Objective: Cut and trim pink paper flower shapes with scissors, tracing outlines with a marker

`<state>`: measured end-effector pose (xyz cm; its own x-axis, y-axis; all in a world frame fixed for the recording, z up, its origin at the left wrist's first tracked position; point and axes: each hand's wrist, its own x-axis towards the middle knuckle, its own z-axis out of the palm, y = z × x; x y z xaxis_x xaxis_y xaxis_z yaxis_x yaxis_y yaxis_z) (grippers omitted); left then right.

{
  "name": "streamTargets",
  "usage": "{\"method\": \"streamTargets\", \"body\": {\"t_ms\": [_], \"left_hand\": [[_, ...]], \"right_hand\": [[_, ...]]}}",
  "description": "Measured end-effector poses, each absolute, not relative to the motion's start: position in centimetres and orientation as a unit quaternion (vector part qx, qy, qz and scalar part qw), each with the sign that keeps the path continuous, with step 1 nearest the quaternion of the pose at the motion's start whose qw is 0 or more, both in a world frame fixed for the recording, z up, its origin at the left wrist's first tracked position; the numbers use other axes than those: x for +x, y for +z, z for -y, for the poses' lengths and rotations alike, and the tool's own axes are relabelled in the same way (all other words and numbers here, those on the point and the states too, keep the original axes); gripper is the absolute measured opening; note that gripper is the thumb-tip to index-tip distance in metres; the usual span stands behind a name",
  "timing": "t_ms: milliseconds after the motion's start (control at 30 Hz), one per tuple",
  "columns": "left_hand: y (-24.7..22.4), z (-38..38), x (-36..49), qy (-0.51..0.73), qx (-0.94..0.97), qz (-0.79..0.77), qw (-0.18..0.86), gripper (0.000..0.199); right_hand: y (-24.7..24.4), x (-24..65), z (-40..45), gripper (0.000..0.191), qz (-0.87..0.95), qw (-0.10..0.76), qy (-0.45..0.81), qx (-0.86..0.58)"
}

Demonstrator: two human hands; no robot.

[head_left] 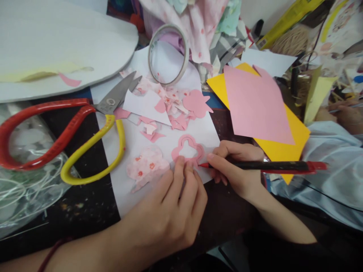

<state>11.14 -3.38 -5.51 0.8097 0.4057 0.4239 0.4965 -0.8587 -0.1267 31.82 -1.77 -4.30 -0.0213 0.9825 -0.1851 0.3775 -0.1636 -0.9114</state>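
Observation:
My left hand (176,204) presses its fingertips onto the lower edge of a pink paper cutout (176,152) with scalloped edges and an opening in its middle. The cutout lies on a white sheet (124,196). In my right hand (236,166) is a black and red pen (275,166), its red tip at the cutout's lower right edge. Beside my left fingers lies a flower-printed fabric piece (149,166) of similar outline. Another pink cutout (197,102) rests farther back among pink scraps. My left fingertips hide part of the cutout's lower edge.
Scissors (110,102) with red and yellow handles lie open at left. A tape roll (151,62) stands behind the scraps. Pink paper (255,105) overlaps yellow paper (297,132) at right. A clear plastic bag (31,189) sits at left. Another person's hand (344,113) shows at far right.

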Motion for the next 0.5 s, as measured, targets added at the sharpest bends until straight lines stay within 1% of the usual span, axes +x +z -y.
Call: {"method": "streamTargets", "body": {"t_ms": [267, 500], "left_hand": [[-5.46, 3.37, 11.08, -0.195, -0.945, 0.236, 0.111, 0.038], [-5.57, 3.33, 11.22, -0.198, -0.943, 0.242, 0.114, 0.039]], "right_hand": [[-4.33, 31.99, 1.68, 0.034, 0.572, 0.312, 0.442, -0.617], [-4.33, 32.01, 1.76, 0.035, 0.578, 0.309, 0.437, -0.615]]}}
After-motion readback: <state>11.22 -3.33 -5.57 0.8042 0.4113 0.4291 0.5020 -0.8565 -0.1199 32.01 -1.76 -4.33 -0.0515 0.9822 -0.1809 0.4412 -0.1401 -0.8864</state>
